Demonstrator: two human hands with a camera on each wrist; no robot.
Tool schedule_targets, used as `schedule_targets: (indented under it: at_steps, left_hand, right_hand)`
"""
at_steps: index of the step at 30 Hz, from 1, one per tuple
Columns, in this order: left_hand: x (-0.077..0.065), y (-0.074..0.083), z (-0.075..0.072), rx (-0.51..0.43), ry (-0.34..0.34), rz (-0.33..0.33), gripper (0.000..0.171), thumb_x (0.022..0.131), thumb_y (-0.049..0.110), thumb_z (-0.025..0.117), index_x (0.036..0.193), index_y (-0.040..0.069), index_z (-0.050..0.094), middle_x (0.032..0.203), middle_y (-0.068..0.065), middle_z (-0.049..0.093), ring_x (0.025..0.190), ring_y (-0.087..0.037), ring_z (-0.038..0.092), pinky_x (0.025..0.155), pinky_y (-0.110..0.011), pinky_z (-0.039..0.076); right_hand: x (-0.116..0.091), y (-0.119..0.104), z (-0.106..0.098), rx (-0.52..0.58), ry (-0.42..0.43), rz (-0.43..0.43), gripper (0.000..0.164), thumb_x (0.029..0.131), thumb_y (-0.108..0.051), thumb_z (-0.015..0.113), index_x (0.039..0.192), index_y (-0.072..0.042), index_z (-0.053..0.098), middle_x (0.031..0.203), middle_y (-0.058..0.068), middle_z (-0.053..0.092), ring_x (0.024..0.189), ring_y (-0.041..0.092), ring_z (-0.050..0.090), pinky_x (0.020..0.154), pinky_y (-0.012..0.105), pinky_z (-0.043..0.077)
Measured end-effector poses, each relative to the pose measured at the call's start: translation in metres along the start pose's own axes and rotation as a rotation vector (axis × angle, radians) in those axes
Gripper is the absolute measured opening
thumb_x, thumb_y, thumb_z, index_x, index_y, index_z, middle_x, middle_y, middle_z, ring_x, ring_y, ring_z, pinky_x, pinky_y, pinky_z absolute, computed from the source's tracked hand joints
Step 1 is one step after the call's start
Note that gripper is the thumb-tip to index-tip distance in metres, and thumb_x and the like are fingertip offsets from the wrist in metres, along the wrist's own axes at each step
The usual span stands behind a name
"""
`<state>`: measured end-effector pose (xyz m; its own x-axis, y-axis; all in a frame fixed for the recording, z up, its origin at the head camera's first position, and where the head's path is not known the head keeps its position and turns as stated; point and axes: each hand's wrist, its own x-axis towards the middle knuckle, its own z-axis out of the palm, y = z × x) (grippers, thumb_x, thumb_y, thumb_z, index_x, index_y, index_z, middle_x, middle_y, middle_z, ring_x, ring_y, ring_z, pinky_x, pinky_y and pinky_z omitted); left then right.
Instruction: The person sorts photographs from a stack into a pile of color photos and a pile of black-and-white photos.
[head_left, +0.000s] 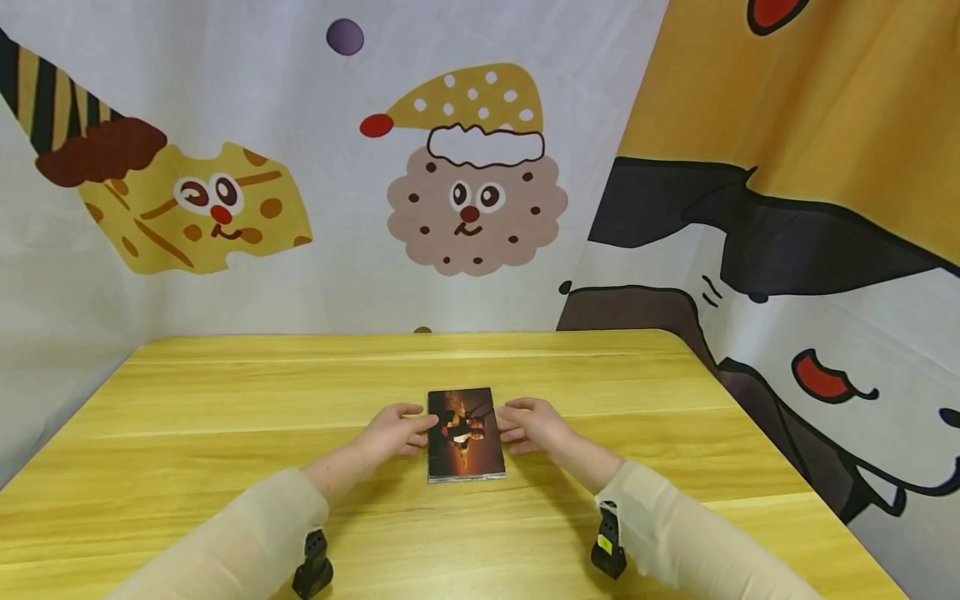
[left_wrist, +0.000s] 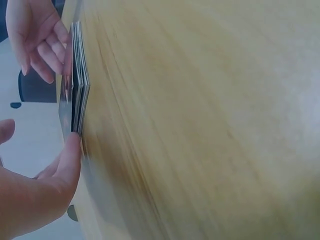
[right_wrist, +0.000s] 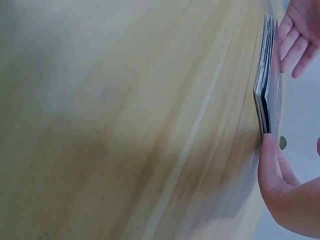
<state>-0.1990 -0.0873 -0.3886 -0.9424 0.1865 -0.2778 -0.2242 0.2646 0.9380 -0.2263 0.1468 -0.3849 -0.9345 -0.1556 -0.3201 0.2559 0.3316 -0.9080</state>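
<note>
A small stack of thin, glossy picture cards (head_left: 467,442) lies on the wooden table in the head view, its dark top picture face up. Its layered edges show in the wrist views, with a narrow gap under the top layer. My left hand (head_left: 396,431) is at the left side, thumb tip right at the stack's edge and fingers extended beside it. On the opposite side, my right hand (head_left: 536,425) has its fingers loosely extended, fingertips close against the right edge. In the left wrist view, a left fingertip (left_wrist: 74,142) meets the stack's near corner.
The yellow wood-grain table (head_left: 262,375) extends around the stack on every side. Behind it hangs a cloth (head_left: 337,292) printed with cartoon faces. Each forearm wears a pale sleeve, and a black device (head_left: 608,546) hangs below the right cuff.
</note>
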Motion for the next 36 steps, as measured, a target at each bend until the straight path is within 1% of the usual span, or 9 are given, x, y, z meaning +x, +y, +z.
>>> schedule_targets:
  at_steps: [5,9,15,19,23,25,27,31,36]
  left_hand:
    - [-0.003,0.005,0.0,0.02,-0.02,0.017,0.056,0.097,0.023,0.049,0.138,-0.011,0.034,0.128,-0.029,0.052,0.104,-0.037,0.061,0.085,-0.041,0.056]
    - [-0.004,0.007,-0.001,0.03,-0.021,0.021,0.054,0.097,0.022,0.048,0.137,-0.01,0.035,0.128,-0.029,0.052,0.105,-0.037,0.06,0.085,-0.042,0.055]
    - [-0.005,0.007,0.0,0.025,0.011,0.029,0.051,0.096,0.02,0.05,0.136,-0.009,0.038,0.125,-0.027,0.055,0.104,-0.034,0.06,0.085,-0.042,0.055]
    - [-0.004,0.007,0.002,-0.023,0.051,0.035,0.049,0.094,0.013,0.051,0.135,-0.011,0.039,0.126,-0.029,0.053,0.107,-0.038,0.059,0.086,-0.041,0.056]
    - [0.0,0.006,0.006,-0.102,0.079,0.027,0.046,0.093,0.004,0.052,0.134,-0.012,0.039,0.13,-0.032,0.047,0.112,-0.041,0.056,0.084,-0.037,0.057]
    - [0.002,0.006,0.009,-0.137,0.095,0.018,0.046,0.091,0.0,0.052,0.134,-0.012,0.04,0.131,-0.033,0.046,0.11,-0.039,0.057,0.082,-0.034,0.058]
    - [0.004,0.005,0.01,-0.156,0.116,0.008,0.046,0.09,-0.003,0.053,0.134,-0.01,0.043,0.13,-0.031,0.047,0.105,-0.035,0.06,0.079,-0.032,0.058]
    - [0.006,0.005,0.012,-0.164,0.141,0.0,0.045,0.089,-0.005,0.054,0.132,-0.009,0.045,0.124,-0.027,0.05,0.095,-0.025,0.063,0.077,-0.03,0.059]
    - [0.005,0.006,0.011,-0.162,0.144,0.002,0.045,0.088,-0.005,0.054,0.132,-0.009,0.045,0.124,-0.027,0.05,0.096,-0.024,0.062,0.073,-0.027,0.059]
  right_hand:
    - [-0.001,-0.003,0.0,-0.007,0.007,-0.007,0.049,0.095,-0.021,0.053,0.133,0.008,0.043,0.108,0.023,0.065,0.082,0.02,0.066,0.07,0.038,0.059]
    - [-0.002,-0.005,0.0,-0.01,0.013,-0.008,0.048,0.095,-0.021,0.053,0.132,0.008,0.044,0.108,0.023,0.065,0.082,0.021,0.066,0.07,0.038,0.059]
    - [-0.003,-0.007,0.0,0.013,0.028,-0.008,0.047,0.094,-0.019,0.053,0.132,0.008,0.044,0.109,0.025,0.065,0.077,0.018,0.065,0.068,0.035,0.059]
    - [-0.004,-0.007,0.001,0.043,0.055,-0.011,0.046,0.094,-0.015,0.055,0.132,0.009,0.045,0.11,0.024,0.064,0.07,0.013,0.062,0.066,0.032,0.059]
    - [-0.003,-0.005,0.004,0.066,0.078,-0.009,0.043,0.091,-0.008,0.058,0.13,0.008,0.049,0.1,0.018,0.066,0.067,0.01,0.058,0.066,0.03,0.059]
    - [-0.003,-0.004,0.005,0.074,0.089,-0.01,0.041,0.09,-0.005,0.058,0.128,0.008,0.051,0.096,0.015,0.067,0.067,0.01,0.057,0.065,0.03,0.058]
    - [-0.003,-0.003,0.007,0.069,0.095,-0.014,0.039,0.09,-0.003,0.057,0.127,0.006,0.053,0.095,0.015,0.067,0.068,0.01,0.057,0.063,0.028,0.057]
    - [-0.004,-0.004,0.009,0.062,0.106,-0.017,0.037,0.09,0.001,0.055,0.127,0.004,0.055,0.101,0.017,0.065,0.068,0.011,0.054,0.056,0.025,0.051]
    - [-0.004,-0.005,0.01,0.071,0.112,-0.006,0.039,0.088,0.001,0.057,0.127,0.001,0.055,0.1,0.014,0.061,0.068,0.011,0.056,0.056,0.024,0.052]
